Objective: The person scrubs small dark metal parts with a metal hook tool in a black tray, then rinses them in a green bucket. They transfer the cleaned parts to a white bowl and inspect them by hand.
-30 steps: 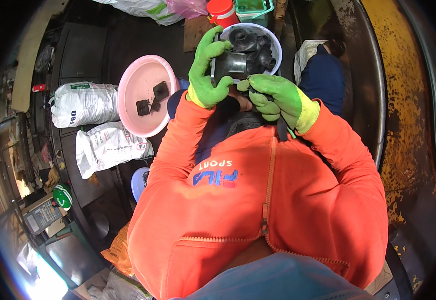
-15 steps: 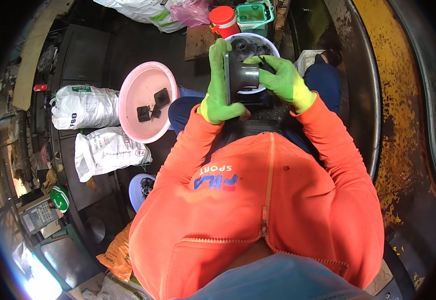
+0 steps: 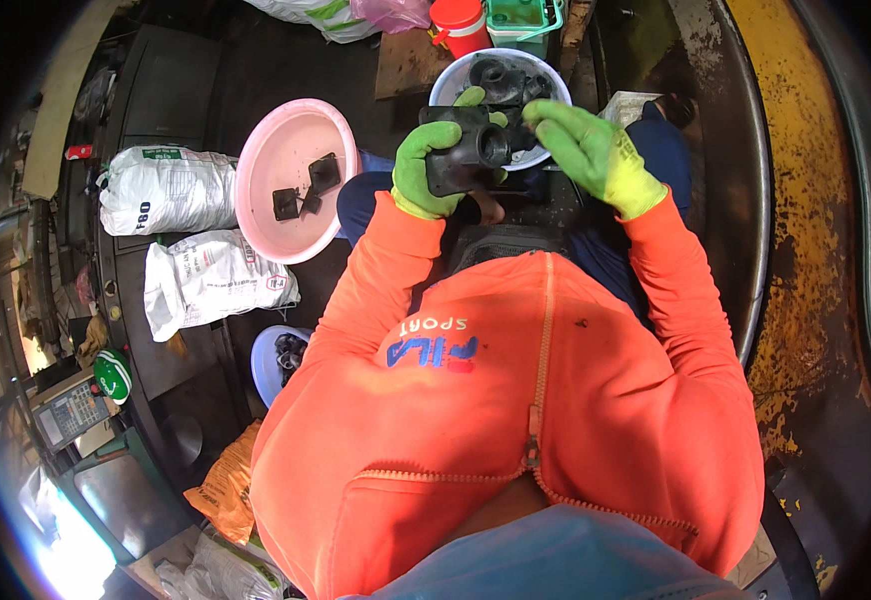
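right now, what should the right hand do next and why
Probably move the right hand onto the round collar of the black part: the left hand grips the part, leaving the collar's opening uncovered, and the right hand is close by, off to its right.

dark floor [image 3: 266, 85] | worn yellow panel [image 3: 796, 130], right | glare [image 3: 81, 555], lower left

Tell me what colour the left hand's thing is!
The flanged tubular part is black, best seen in the head view.

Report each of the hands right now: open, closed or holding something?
Left hand: holding a black flanged tubular part.
Right hand: partly curled; cannot tell whether it holds anything.
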`<action>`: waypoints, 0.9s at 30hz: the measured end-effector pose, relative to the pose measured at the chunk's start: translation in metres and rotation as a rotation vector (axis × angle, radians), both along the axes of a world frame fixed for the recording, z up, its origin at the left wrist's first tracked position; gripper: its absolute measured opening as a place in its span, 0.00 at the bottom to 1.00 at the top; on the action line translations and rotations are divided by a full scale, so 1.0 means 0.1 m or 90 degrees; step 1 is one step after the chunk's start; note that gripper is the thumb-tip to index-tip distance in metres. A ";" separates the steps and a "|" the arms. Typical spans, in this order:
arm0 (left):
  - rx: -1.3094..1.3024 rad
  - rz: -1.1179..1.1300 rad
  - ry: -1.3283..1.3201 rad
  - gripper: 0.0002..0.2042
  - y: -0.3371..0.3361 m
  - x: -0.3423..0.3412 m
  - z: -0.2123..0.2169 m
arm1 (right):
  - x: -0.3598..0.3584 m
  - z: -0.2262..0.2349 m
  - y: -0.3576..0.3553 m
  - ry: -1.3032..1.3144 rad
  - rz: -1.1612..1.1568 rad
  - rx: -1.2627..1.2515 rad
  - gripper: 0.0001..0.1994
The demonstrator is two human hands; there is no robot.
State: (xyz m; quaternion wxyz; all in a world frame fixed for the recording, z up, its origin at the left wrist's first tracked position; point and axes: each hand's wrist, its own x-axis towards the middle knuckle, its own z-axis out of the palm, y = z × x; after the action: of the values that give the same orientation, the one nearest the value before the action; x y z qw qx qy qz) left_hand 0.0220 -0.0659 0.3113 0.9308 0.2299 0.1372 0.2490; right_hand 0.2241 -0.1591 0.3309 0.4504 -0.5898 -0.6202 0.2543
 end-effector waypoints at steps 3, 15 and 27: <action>-0.010 0.028 0.041 0.29 0.00 0.03 0.04 | 0.00 -0.06 -0.03 -0.139 0.094 0.171 0.13; 0.091 0.078 0.031 0.36 -0.13 0.05 0.28 | -0.13 -0.13 -0.11 -0.157 0.056 0.215 0.09; 0.230 0.122 0.006 0.39 -0.11 0.09 0.45 | -0.32 -0.10 -0.18 -0.134 0.064 0.293 0.09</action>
State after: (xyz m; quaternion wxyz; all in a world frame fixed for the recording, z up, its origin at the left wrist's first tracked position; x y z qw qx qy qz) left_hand 0.0307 -0.0767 0.3561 0.8459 0.3802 0.1156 0.3557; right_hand 0.1922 -0.1776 0.3211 0.4926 -0.4632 -0.7338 0.0659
